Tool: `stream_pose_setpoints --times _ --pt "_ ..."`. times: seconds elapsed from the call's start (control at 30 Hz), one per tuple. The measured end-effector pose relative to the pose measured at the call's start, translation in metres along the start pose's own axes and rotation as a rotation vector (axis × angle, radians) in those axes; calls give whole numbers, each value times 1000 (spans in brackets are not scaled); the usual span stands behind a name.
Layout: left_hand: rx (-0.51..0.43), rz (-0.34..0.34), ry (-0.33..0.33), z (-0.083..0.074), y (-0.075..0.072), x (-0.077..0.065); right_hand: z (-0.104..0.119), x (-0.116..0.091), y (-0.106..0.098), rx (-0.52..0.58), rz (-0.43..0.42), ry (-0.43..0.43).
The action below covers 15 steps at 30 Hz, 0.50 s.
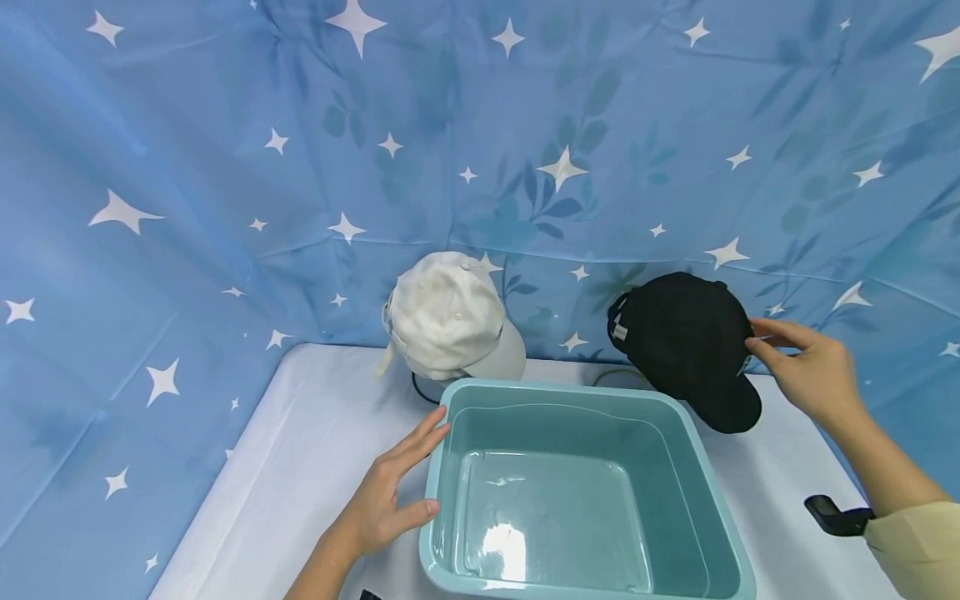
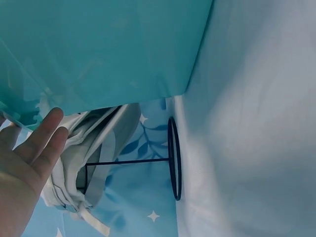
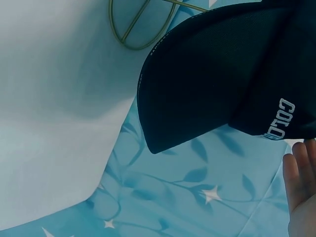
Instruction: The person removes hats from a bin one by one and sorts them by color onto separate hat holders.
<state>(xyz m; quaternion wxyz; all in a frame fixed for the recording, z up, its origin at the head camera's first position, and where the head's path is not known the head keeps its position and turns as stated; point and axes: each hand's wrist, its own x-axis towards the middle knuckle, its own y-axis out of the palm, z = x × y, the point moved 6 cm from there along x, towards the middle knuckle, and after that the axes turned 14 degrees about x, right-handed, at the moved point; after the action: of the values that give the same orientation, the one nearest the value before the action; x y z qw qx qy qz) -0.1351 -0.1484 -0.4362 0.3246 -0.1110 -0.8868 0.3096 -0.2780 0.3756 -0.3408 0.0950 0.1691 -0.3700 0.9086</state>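
A light teal plastic basin (image 1: 675, 492) stands on the white table, and my left hand (image 1: 393, 483) rests at its left rim with the fingers straight. The same hand (image 2: 29, 170) lies against the basin's wall (image 2: 108, 54) in the left wrist view. A black baseball cap (image 1: 682, 333) with white lettering sits on a wire stand (image 3: 138, 24) at the back right. My right hand (image 1: 813, 367) touches the cap's right side with extended fingertips. Behind the basin's left corner, a white baseball cap (image 1: 446, 312) sits on a black wire stand (image 2: 174, 158). My right thumb is hidden in the right wrist view.
A blue curtain (image 1: 450, 125) with white stars and leaves hangs behind and beside the white table (image 1: 277, 467). A black strap-like piece (image 1: 836, 517) shows at my right wrist, by the yellow sleeve (image 1: 918, 546). The basin's inside floor is bare.
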Motion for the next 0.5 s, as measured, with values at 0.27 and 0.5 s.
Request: stream_pose_setpoints --times 0.27,0.5 --pt "33 -2 30 0 -13 6 2 -15 -8 8 -13 -26" --pt "185 -3 -29 12 -34 5 4 -34 -9 20 6 -55"
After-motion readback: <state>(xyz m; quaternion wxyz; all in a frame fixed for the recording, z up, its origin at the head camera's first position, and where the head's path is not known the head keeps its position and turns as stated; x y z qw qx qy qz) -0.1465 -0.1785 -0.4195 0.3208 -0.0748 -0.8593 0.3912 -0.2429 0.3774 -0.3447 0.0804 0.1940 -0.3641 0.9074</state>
